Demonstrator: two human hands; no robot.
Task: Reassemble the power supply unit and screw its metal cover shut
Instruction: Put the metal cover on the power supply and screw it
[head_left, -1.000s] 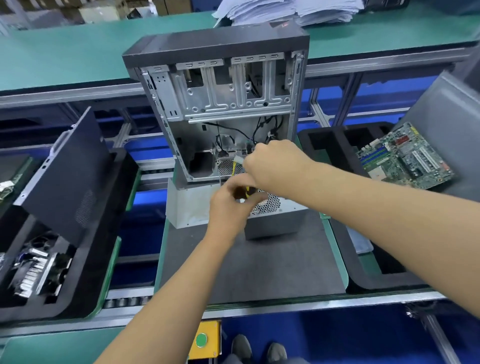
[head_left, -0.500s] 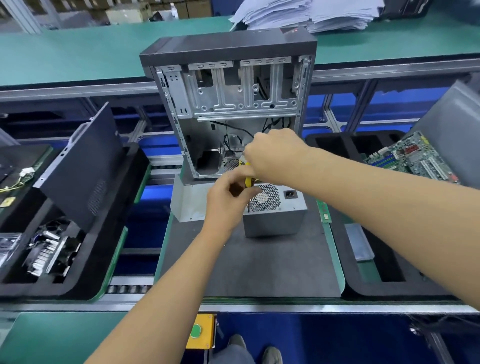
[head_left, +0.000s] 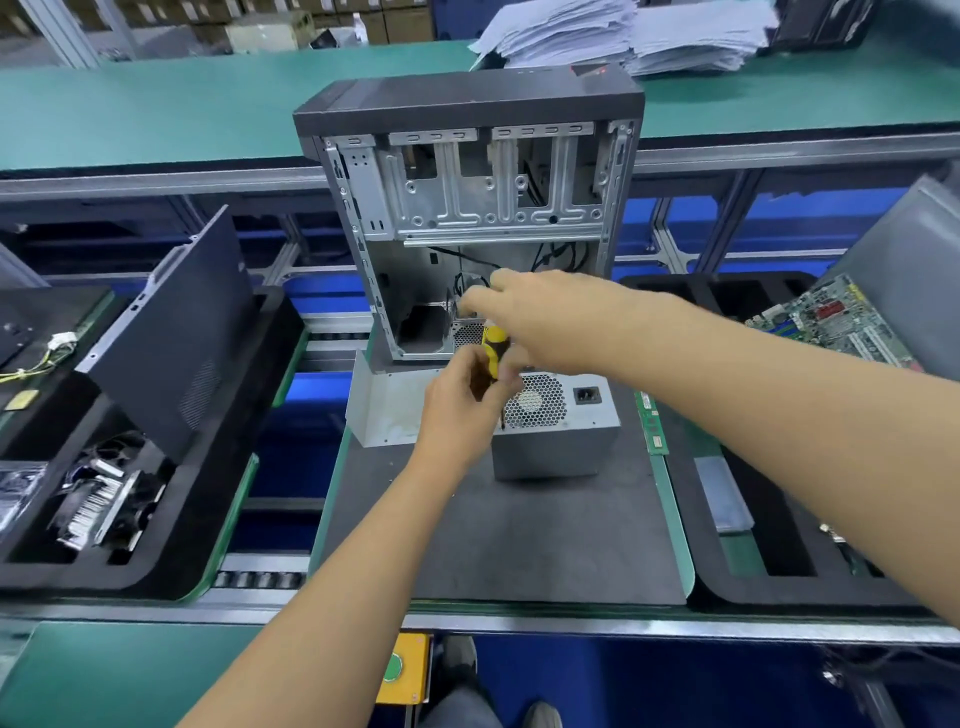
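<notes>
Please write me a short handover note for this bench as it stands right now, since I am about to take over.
Left hand: grips the yellow-and-black screwdriver, tip pointing down at the power supply unit.
Right hand: reaches over the unit toward the open computer case; what its fingers hold is hidden.
The unit stands on the dark mat in front of the case, fan grille and power socket facing up. A bent metal cover plate stands beside it on the left, apart from it.
Done: nothing the picture confirms.
Left: fit the cover plate, drive its screws.
</notes>
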